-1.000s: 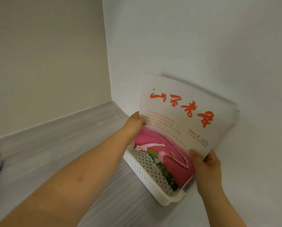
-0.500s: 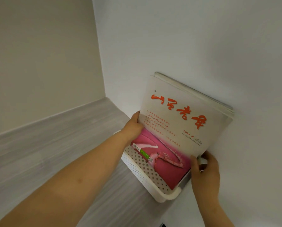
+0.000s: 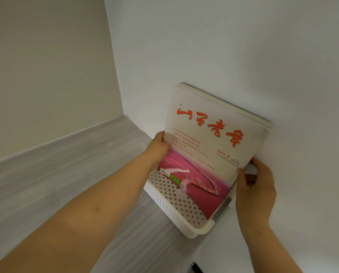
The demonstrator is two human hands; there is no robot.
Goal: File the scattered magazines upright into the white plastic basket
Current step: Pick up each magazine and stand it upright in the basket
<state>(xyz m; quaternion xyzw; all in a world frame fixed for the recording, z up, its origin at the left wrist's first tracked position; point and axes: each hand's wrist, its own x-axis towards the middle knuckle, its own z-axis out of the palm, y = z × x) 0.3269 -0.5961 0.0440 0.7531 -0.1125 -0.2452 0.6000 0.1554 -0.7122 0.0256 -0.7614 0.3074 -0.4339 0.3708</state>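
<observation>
A stack of magazines (image 3: 214, 146) stands upright in the white perforated plastic basket (image 3: 170, 201), leaning back against the white wall. The front cover is cream with red characters above a pink picture. My left hand (image 3: 156, 147) grips the stack's left edge, thumb on the cover. My right hand (image 3: 253, 186) holds the lower right edge, thumb in front and fingers behind the stack. The basket's far side is hidden behind the magazines.
The basket sits on a grey wood-grain floor (image 3: 66, 174) in a corner between a beige wall (image 3: 46, 75) and a white wall (image 3: 243, 46).
The stack has tipped back flatter against the white wall and settled lower into the basket. My right hand slid from under the corner to the right edge. The view shifted right.
</observation>
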